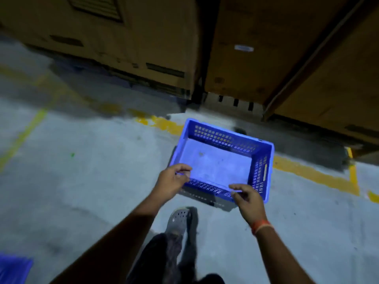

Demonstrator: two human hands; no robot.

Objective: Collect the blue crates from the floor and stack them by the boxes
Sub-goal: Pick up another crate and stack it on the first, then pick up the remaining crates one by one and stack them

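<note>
An empty blue crate with perforated walls is held level a little above the concrete floor, its shadow visible beneath it. My left hand grips the near rim at the left corner. My right hand grips the same near rim at the right corner, an orange band on its wrist. Large brown cardboard boxes stand just beyond the crate. A corner of another blue crate shows at the bottom left edge.
Tall cardboard boxes line the far side, with a dark gap between two of them. Yellow floor lines run in front of the boxes and along the left. My foot in a grey clog is under the crate's near edge.
</note>
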